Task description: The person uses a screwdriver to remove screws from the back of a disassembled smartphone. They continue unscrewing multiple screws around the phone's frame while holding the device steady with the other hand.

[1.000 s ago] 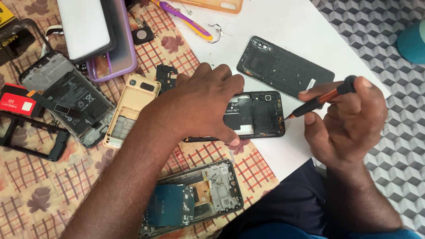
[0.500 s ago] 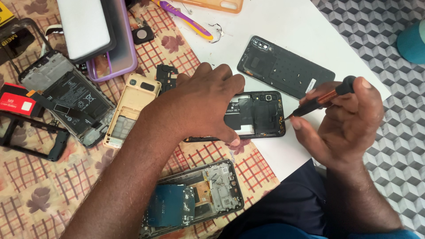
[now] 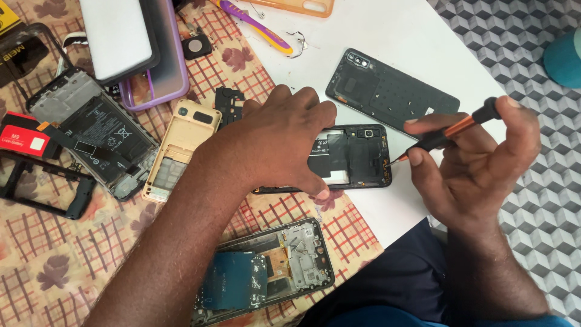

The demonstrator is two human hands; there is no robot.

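An opened black phone (image 3: 354, 156) lies back-side up at the edge of a white board (image 3: 393, 36). My left hand (image 3: 275, 142) presses down over its left half and hides that part. My right hand (image 3: 481, 160) grips a small black-and-orange screwdriver (image 3: 451, 130). The driver's tip touches the phone's right edge. The phone's detached black back cover (image 3: 390, 94) rests on the board just beyond the phone.
Spread over the checked floral cloth (image 3: 48, 266) are a beige phone frame (image 3: 178, 148), a dismantled phone with a battery (image 3: 91, 139), a phone with a blue board (image 3: 266, 272), a purple case (image 3: 160, 66), a red battery (image 3: 24, 142) and a purple-yellow tool (image 3: 251, 18). Patterned floor (image 3: 544, 200) lies to the right.
My right hand has tilted slightly and the screwdriver tip stays at the phone's right edge. My left hand has not moved.
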